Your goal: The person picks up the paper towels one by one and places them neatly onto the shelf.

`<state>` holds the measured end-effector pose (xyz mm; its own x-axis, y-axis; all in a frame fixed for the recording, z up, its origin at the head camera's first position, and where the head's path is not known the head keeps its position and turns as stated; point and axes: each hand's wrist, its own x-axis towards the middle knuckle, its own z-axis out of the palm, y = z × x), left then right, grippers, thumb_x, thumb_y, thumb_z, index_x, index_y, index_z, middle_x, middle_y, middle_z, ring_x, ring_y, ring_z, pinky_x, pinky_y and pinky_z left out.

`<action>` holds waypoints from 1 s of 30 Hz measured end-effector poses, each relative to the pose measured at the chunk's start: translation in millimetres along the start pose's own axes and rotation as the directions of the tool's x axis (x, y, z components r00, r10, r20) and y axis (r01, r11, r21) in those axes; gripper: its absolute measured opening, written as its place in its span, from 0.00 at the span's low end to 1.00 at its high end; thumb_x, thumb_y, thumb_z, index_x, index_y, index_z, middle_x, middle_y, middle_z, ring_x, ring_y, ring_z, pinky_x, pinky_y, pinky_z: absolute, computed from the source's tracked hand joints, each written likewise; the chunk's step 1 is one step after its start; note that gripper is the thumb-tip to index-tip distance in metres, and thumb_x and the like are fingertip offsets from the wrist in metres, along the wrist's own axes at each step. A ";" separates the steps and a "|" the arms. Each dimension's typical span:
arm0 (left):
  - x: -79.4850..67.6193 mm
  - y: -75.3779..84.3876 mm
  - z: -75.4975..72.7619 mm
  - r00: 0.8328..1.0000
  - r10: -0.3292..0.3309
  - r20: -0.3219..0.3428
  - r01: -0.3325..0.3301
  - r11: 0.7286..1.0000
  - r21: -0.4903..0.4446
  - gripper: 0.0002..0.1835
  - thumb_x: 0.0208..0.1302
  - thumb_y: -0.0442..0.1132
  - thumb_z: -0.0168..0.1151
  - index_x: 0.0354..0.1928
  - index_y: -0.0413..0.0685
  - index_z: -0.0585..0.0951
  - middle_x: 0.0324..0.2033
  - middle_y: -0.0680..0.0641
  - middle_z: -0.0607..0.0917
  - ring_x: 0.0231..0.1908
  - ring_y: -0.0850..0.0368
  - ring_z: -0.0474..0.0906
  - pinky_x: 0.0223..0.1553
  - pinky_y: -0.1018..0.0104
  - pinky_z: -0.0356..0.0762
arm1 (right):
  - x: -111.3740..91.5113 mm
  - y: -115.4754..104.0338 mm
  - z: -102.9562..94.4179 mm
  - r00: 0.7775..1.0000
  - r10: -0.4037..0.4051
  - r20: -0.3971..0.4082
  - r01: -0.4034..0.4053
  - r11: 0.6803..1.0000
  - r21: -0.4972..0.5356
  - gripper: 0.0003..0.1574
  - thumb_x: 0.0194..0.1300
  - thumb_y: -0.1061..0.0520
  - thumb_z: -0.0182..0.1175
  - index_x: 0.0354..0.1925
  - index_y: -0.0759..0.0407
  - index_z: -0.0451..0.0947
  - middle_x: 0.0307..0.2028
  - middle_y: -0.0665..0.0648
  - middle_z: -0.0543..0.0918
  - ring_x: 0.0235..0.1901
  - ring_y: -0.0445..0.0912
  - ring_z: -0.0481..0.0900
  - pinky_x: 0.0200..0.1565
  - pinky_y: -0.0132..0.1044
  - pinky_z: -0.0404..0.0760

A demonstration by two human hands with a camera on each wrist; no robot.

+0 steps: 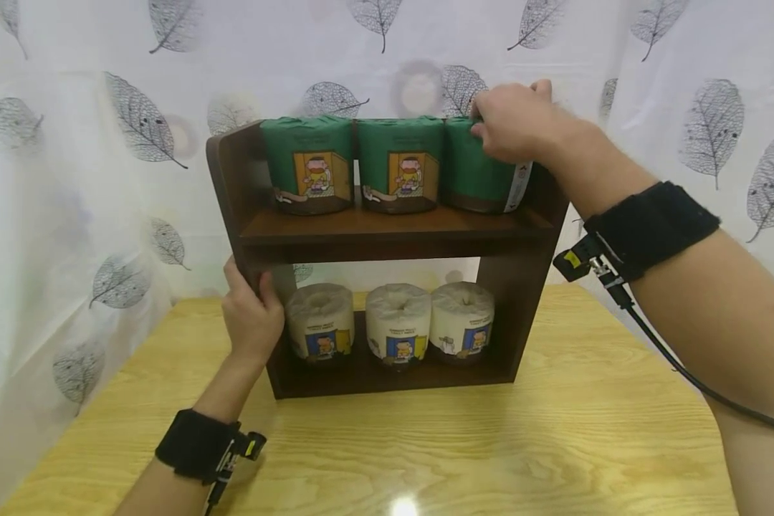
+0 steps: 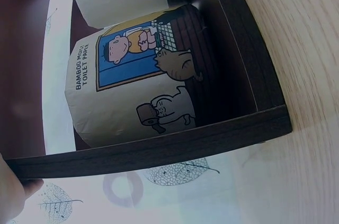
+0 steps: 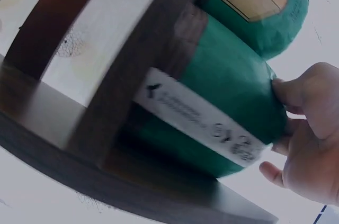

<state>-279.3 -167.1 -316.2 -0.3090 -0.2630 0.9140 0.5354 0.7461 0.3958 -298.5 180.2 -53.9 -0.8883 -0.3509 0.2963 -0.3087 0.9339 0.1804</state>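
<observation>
A dark brown two-tier wooden shelf [image 1: 387, 247] stands on the table. My left hand [image 1: 253, 315] grips its left side panel around mid-height, thumb at the inner side and fingers at the outer side. On the upper tier sit three green-wrapped toilet paper rolls; my right hand [image 1: 512, 122] holds the rightmost green roll [image 1: 467, 172] by its top edge. In the right wrist view, fingers and thumb pinch that roll [image 3: 228, 91], whose white label strip faces the camera. The left green roll [image 1: 309, 165] and middle green roll [image 1: 400, 165] show their cartoon pictures forward.
Three cream-wrapped toilet paper rolls, among them the left one [image 1: 319, 326], stand on the lower tier. A light wood table [image 1: 387, 451] lies under the shelf. Behind hangs a white curtain [image 1: 39, 215] with leaf prints. A black cable [image 1: 703, 387] trails from the right wrist camera.
</observation>
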 end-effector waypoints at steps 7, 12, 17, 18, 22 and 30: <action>1.0 -1.6 1.0 1.000 0.011 -0.002 -0.011 1.000 -0.002 0.23 0.64 0.37 0.53 0.59 0.37 0.63 0.29 0.28 0.79 0.29 0.32 0.76 0.25 0.38 0.72 | -5.8 13.9 -11.2 0.996 -0.089 0.022 0.089 0.996 -0.011 0.19 0.69 0.62 0.41 0.57 0.62 0.65 0.51 0.68 0.71 0.50 0.63 0.66 0.51 0.69 0.52; 0.5 -0.6 0.1 1.000 0.019 0.005 -0.019 1.000 -0.004 0.23 0.64 0.37 0.52 0.59 0.37 0.63 0.29 0.29 0.79 0.28 0.32 0.77 0.24 0.39 0.72 | -10.1 26.9 -14.6 0.989 -0.149 0.004 0.149 0.987 -0.053 0.18 0.64 0.68 0.45 0.52 0.60 0.66 0.52 0.70 0.71 0.51 0.65 0.65 0.54 0.68 0.55; -0.2 -0.5 0.2 1.000 0.017 0.006 -0.017 1.000 -0.010 0.23 0.64 0.37 0.52 0.59 0.36 0.63 0.30 0.28 0.79 0.28 0.33 0.77 0.23 0.39 0.73 | -10.6 38.6 -14.1 0.983 -0.180 -0.022 0.179 0.982 -0.053 0.18 0.61 0.70 0.48 0.49 0.60 0.69 0.52 0.71 0.70 0.51 0.67 0.64 0.53 0.65 0.63; -0.6 -0.7 0.2 1.000 0.018 0.006 -0.018 1.000 -0.009 0.22 0.64 0.37 0.51 0.59 0.36 0.63 0.30 0.28 0.79 0.28 0.33 0.77 0.23 0.39 0.73 | -10.6 40.4 -13.7 0.983 -0.181 -0.032 0.180 0.983 -0.046 0.18 0.60 0.71 0.48 0.48 0.60 0.69 0.52 0.71 0.71 0.51 0.66 0.65 0.53 0.65 0.63; -2.3 -1.0 0.6 1.000 0.019 0.003 -0.019 1.000 -0.004 0.23 0.64 0.37 0.52 0.59 0.36 0.63 0.30 0.28 0.79 0.28 0.32 0.77 0.23 0.39 0.73 | -10.6 44.8 -11.1 0.983 -0.172 -0.059 0.171 0.985 -0.034 0.18 0.58 0.72 0.48 0.46 0.60 0.71 0.52 0.71 0.72 0.49 0.66 0.66 0.52 0.64 0.66; -3.4 -2.8 1.0 1.000 0.011 0.007 -0.011 1.000 -0.002 0.24 0.65 0.40 0.51 0.60 0.37 0.62 0.30 0.27 0.79 0.28 0.32 0.77 0.23 0.38 0.73 | -8.3 27.0 -8.0 0.978 -0.098 -0.181 0.086 0.994 -0.073 0.21 0.67 0.52 0.39 0.49 0.60 0.73 0.48 0.68 0.76 0.46 0.63 0.68 0.54 0.66 0.58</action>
<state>-280.5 -167.7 -320.5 -0.3083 -0.2505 0.9177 0.5408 0.7475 0.3857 -296.7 207.8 -44.0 -0.7772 -0.4476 0.4423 -0.3585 0.8926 0.2734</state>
